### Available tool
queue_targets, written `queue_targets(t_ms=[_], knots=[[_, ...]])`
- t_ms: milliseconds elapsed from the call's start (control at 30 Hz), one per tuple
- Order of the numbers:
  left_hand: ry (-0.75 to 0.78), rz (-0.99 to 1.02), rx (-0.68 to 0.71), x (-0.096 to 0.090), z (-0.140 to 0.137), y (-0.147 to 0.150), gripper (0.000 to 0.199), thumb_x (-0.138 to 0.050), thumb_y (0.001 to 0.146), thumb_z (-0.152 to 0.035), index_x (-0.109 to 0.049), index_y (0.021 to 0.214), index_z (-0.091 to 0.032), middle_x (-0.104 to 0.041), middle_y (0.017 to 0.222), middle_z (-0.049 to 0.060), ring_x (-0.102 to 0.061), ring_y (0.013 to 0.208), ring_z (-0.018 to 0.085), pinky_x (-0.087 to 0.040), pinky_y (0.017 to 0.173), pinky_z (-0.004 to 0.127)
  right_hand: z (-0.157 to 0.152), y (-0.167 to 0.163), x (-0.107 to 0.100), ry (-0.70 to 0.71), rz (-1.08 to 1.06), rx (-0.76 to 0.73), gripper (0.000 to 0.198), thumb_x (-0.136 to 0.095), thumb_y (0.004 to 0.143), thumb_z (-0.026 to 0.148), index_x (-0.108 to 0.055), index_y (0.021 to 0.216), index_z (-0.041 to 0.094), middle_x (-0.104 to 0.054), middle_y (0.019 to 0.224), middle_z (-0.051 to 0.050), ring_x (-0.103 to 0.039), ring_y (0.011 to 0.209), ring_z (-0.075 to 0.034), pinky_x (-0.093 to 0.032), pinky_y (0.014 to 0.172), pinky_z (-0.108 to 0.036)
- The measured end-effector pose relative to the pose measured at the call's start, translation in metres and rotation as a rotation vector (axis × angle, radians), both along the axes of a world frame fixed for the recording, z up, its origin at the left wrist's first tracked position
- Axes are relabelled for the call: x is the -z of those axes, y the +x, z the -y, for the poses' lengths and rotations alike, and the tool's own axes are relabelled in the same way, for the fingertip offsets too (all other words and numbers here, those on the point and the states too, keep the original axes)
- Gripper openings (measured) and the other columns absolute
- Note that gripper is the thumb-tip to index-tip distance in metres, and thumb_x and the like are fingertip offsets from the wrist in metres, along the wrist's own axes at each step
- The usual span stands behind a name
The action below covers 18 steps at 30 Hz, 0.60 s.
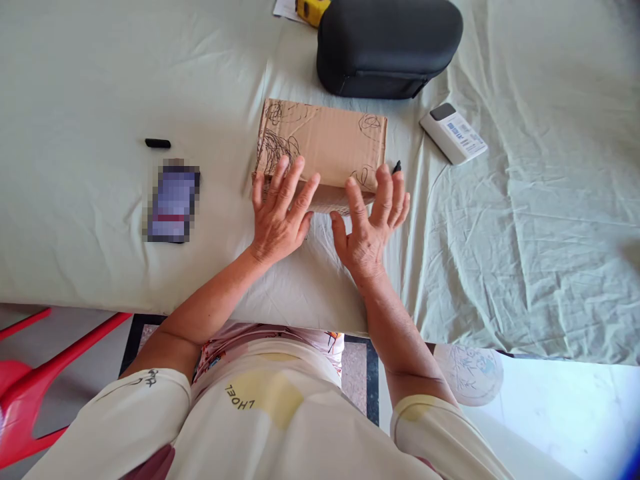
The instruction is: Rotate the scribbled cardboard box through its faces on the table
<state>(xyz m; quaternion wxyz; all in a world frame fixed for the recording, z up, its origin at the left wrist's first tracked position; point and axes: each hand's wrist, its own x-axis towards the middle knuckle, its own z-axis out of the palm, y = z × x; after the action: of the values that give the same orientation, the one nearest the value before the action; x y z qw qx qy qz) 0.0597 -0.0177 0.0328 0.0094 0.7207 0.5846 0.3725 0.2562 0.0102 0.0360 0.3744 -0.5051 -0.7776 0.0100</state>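
A brown cardboard box [330, 143] with dark scribbles near its corners lies on the cloth-covered table in front of me. My left hand [281, 217] is at the box's near left edge, fingers spread and holding nothing. At the near right corner is my right hand [370, 230], also spread, palm down and holding nothing. Whether the fingertips press on the box or hover just over it, I cannot tell. The black tip of a pen or marker [397, 167] shows just beyond my right fingers; the rest of it is hidden.
Behind the box stands a black zippered case [387, 47], with a yellow object [313, 10] beside it. A white box [454, 133] lies to the right. On the left are a black cap [158, 143] and a blurred phone [173, 203]. A red chair [30, 393] stands lower left.
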Motion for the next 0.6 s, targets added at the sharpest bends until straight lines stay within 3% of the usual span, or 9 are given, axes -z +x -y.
queue_targets(t_ms=[133,333,467,600], knots=[[-0.106,-0.069,-0.009,-0.007,0.003,0.01,0.057,-0.048,0.106,-0.044,-0.046,0.162,-0.033,-0.041,0.175,0.006,-0.016,0.17,0.032,0.005,0.138,0.063,0.005,-0.011,0.005,-0.032,0.184,-0.006,0.056,-0.045,0.107,0.05,-0.044,0.162,0.039,-0.033,0.177,-0.006,-0.014,0.17,-0.041,-0.014,0.131,-0.075],[-0.099,-0.078,-0.011,-0.011,0.001,0.005,0.056,-0.049,0.105,-0.033,-0.049,0.161,-0.033,-0.045,0.172,0.005,-0.022,0.169,0.03,0.004,0.138,0.064,-0.004,0.003,0.006,-0.001,0.144,-0.008,0.055,-0.045,0.108,0.048,-0.042,0.163,0.04,-0.03,0.177,-0.006,-0.017,0.168,-0.043,-0.017,0.128,-0.079],[-0.095,-0.061,-0.012,-0.009,-0.002,-0.001,0.057,-0.055,0.102,-0.03,-0.05,0.159,-0.034,-0.045,0.172,0.005,-0.021,0.169,0.031,0.004,0.138,0.066,-0.017,0.022,0.008,0.024,0.014,-0.011,0.052,-0.042,0.109,0.05,-0.047,0.159,0.037,-0.039,0.169,-0.009,-0.037,0.159,-0.041,-0.033,0.125,-0.075],[-0.052,-0.038,-0.043,-0.003,-0.005,-0.006,0.058,-0.057,0.1,-0.028,-0.052,0.157,-0.034,-0.047,0.171,0.005,-0.024,0.169,0.032,0.006,0.138,0.066,-0.025,0.028,0.015,0.008,-0.117,-0.07,0.049,-0.04,0.11,0.047,-0.046,0.158,0.038,-0.059,0.146,-0.01,-0.063,0.131,-0.032,-0.053,0.112,-0.064]])
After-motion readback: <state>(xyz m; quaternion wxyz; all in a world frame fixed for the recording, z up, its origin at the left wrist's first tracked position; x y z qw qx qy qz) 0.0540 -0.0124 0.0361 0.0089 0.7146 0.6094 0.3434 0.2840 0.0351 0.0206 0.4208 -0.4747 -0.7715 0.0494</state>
